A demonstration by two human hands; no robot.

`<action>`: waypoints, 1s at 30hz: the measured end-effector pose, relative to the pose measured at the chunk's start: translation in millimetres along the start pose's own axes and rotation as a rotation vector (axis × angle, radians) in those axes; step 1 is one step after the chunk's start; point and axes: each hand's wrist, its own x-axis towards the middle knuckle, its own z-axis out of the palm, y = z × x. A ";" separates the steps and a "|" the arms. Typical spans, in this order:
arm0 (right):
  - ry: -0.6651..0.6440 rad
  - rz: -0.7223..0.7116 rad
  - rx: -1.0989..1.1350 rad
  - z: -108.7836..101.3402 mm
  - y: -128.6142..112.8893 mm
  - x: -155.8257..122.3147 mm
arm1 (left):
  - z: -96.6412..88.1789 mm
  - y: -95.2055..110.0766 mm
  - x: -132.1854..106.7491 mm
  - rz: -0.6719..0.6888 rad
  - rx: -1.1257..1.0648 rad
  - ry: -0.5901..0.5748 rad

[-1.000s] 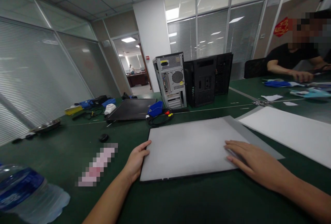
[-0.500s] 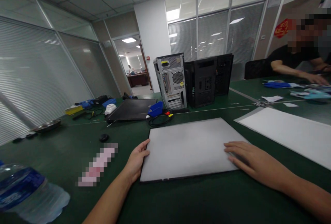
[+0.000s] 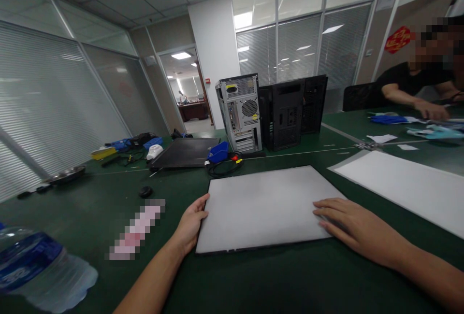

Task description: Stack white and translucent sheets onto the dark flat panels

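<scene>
A flat white panel with a thin dark underside lies on the green table in front of me. My left hand rests against the panel's left edge, thumb along the rim, fingers mostly tucked at the side. My right hand lies flat on the panel's near right corner, fingers stretched out and pressed down. Neither hand lifts anything.
A second white sheet lies to the right. Behind stand a silver computer case, black cases, a black side panel, a blue bin and cables. A water bottle lies near left. Another person works far right.
The grey sheet that stuck out at the panel's right side one second ago has gone out of sight under the white panel. My hands have barely moved.
</scene>
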 end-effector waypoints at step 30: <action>0.151 0.653 -0.251 -8.1 118.6 -39.9 | -2.7 -3.3 2.7 -0.006 -0.015 -0.007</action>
